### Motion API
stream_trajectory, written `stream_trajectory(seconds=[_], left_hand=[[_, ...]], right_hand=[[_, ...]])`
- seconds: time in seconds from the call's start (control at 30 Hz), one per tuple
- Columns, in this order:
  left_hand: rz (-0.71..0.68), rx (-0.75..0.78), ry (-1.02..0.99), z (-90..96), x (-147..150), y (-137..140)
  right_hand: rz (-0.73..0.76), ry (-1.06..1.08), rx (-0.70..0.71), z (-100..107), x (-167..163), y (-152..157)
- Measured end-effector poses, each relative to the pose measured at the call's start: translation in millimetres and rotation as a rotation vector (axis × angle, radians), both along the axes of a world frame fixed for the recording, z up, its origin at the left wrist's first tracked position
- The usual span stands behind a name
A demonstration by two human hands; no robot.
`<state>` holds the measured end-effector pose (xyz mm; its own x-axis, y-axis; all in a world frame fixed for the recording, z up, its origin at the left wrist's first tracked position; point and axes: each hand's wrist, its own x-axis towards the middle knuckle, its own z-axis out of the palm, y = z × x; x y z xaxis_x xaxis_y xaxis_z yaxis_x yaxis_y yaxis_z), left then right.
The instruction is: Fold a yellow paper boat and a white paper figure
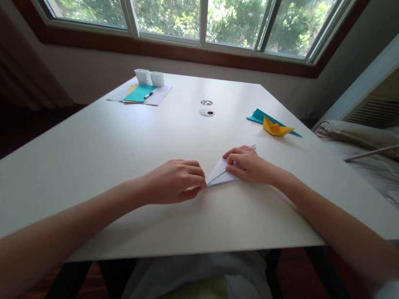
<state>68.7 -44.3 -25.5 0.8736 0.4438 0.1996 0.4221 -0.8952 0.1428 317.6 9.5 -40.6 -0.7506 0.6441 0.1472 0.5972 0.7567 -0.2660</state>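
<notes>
Lying under the right hand [248, 165], its grip unclear, folded white paper [219, 172] has its tip pinched by the left hand [176, 181].

With twelve o'clock being taken as the window side of one desk [74, 152], two hands are being counted: one left hand [176, 183] at six, one right hand [247, 163] at four. One white folded paper [219, 171] is also being shown at four. At two, one yellow paper boat [276, 128] and one teal folded paper [260, 115] are being seen. At ten, two small white pieces [143, 76], one pen [150, 94] and one teal sheet [138, 93] are being displayed; the yellow and white sheets [163, 93] beneath are being partly covered, their number uncertain. At twelve, two round fittings [206, 113] are being shown, with four window panes [235, 12] beyond.
</notes>
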Motion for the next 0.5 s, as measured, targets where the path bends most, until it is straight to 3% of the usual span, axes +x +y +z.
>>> stream_trajectory(seconds=[0.5], left_hand=[[-0.034,0.206,0.24,-3.8,9,-14]], right_hand=[[0.013,-0.012,0.02,-2,1,2]])
